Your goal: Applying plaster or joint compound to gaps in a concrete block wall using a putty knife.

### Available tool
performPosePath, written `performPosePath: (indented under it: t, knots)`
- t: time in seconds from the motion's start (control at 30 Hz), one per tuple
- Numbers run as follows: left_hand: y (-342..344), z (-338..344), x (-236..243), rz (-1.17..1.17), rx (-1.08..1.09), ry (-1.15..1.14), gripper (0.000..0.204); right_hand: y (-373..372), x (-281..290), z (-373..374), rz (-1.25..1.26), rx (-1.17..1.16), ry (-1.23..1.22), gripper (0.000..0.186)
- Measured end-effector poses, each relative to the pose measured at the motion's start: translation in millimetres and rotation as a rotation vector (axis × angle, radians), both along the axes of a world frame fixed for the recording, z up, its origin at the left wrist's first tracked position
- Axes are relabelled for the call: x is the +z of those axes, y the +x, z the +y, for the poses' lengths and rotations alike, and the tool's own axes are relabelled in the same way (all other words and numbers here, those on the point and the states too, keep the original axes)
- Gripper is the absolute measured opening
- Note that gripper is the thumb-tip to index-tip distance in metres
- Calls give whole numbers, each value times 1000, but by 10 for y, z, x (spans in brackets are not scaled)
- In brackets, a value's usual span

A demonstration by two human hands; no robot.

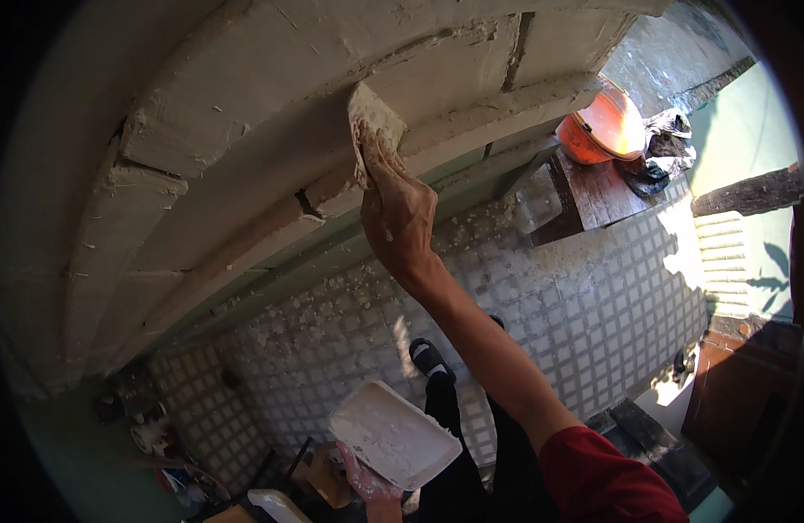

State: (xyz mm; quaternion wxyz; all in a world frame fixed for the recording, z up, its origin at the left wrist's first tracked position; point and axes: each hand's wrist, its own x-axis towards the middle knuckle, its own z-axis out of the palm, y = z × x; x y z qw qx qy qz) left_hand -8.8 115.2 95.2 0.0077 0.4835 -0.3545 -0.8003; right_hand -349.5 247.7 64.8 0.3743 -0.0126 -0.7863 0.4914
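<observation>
My right hand [398, 209] is raised in front of the wall, fingers closed around a putty knife [372, 118]. Its broad blade, smeared with pale plaster, lies against or very close to the recessed band of the plastered wall [271, 187]. Whitish residue coats my fingers. Low in the picture, my left hand [367, 478] grips a shallow white tray [393, 433] by its side and underside. A thin, uneven layer of white paste covers the tray's inside.
Raised mouldings [454, 126] with gaps cross the wall. An orange bucket [604, 126] and a crumpled black-and-white bag [666, 152] rest on a worn wooden stand [594, 187]. Plaster crumbs dot the tiled floor [559, 305]. Assorted items [162, 444] stand at lower left.
</observation>
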Motion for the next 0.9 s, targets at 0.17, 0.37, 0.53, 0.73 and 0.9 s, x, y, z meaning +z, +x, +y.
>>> performPosePath:
  t: [0.17, 0.37, 0.53, 0.73, 0.9]
  knots:
    - [-29, 2, 21, -13, 28, 12, 77, 274, 34, 421, 77, 75, 42, 41]
    - [-1, -9, 77, 19, 2, -44, 74, -120, 222, 1054, 243, -145, 250, 38]
    - [-19, 39, 65, 26, 11, -53, 74, -408, -109, 1109, 252, -67, 481, 53]
    - [44, 10, 43, 39, 13, -27, 74, -223, -542, 1079, 43, 24, 575, 50]
    - [18, 13, 79, 61, 2, -51, 74, -4, -434, 1232, -16, 19, 629, 49]
